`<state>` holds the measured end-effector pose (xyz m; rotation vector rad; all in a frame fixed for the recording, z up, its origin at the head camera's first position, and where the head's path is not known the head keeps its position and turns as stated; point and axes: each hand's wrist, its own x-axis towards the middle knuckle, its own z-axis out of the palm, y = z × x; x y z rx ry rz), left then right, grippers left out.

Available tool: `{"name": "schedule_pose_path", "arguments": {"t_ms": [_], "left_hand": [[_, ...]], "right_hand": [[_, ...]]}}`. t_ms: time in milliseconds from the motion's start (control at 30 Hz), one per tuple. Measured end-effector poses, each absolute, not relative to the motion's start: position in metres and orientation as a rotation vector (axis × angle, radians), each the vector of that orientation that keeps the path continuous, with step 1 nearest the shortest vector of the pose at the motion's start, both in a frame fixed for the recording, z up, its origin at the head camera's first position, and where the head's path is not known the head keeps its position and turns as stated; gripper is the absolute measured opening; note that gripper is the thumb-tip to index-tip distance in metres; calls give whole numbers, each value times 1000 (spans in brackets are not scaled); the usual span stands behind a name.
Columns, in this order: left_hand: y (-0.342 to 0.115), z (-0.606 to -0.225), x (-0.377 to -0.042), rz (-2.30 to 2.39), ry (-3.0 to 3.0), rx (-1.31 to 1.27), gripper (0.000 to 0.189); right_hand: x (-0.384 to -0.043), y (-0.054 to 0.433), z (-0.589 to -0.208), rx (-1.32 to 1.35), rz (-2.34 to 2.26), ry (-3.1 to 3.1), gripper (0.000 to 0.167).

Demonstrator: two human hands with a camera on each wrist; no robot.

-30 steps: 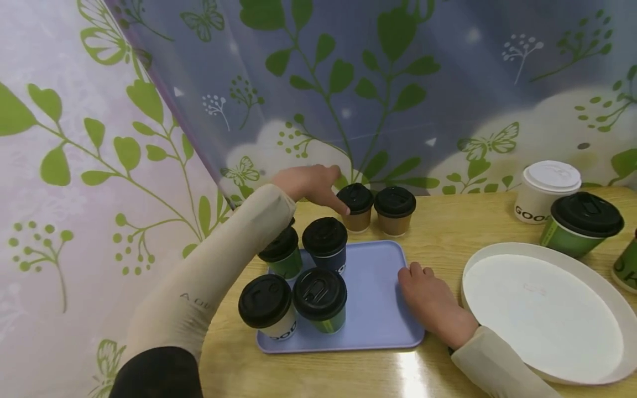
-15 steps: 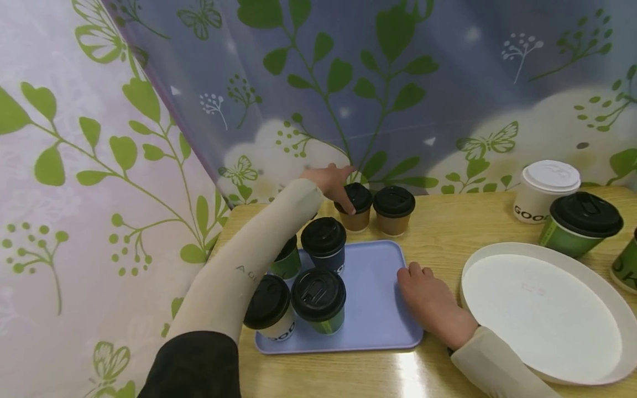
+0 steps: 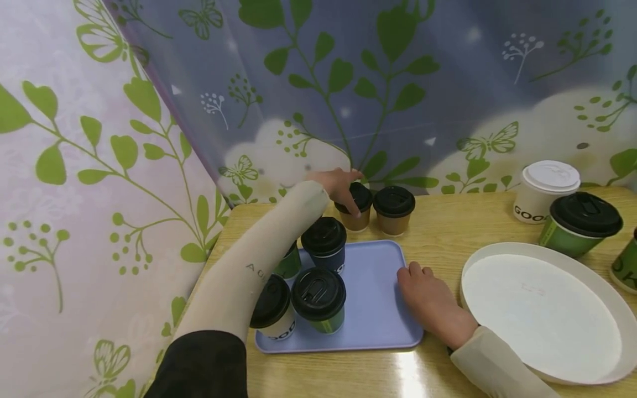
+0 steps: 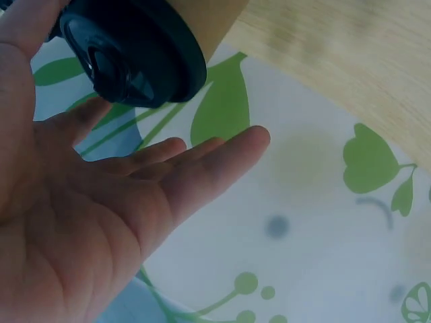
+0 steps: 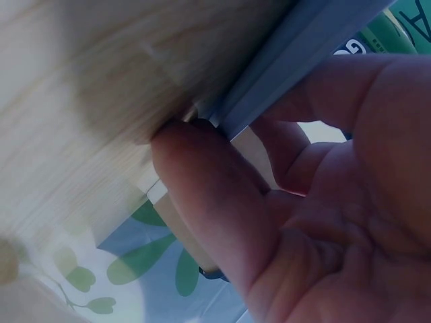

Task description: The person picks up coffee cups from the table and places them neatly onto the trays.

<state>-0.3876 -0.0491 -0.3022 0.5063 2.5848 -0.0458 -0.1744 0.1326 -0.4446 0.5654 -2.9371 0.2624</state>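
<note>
In the head view my left hand (image 3: 338, 187) reaches to the back of the table, fingers spread behind and thumb in front of a brown paper coffee cup (image 3: 355, 222) with a black lid. The left wrist view shows straight fingers beside that cup's lid (image 4: 128, 54). A matching brown cup (image 3: 395, 213) stands just to its right. My right hand (image 3: 432, 298) grips the right edge of a lavender tray (image 3: 376, 301), whose rim (image 5: 296, 64) runs between thumb and fingers. On the tray stand a dark blue cup (image 3: 325, 240), green cup (image 3: 318, 298), white cup (image 3: 278, 323) and partly hidden green cup (image 3: 290, 264).
A round white tray (image 3: 542, 315) lies on the right of the wooden table (image 3: 438, 221). Behind it stand a white-lidded cup (image 3: 544, 190) and a large green cup (image 3: 579, 226); another green cup (image 3: 626, 268) is cut off at the right edge. A patterned cloth (image 3: 318, 99) hangs behind.
My left hand has moved right, bringing its fingers and thumb around the left brown cup; the sleeve now covers more of the tray's left cups. The right hand stays at the tray edge.
</note>
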Motion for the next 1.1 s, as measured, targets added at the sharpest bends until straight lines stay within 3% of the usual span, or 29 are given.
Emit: {"name": "schedule_pose_path", "arguments": {"t_ms": [533, 733, 1100], "left_hand": [[-42, -300, -380, -141, 2592, 559, 99], [-47, -301, -384, 30, 2597, 600, 100], [-57, -282, -376, 218, 2592, 636, 70]], "right_hand": [[-174, 132, -444, 555, 267, -2929, 7], [-174, 132, -443, 556, 270, -2942, 6], [-175, 132, -444, 556, 250, -2943, 6]]}}
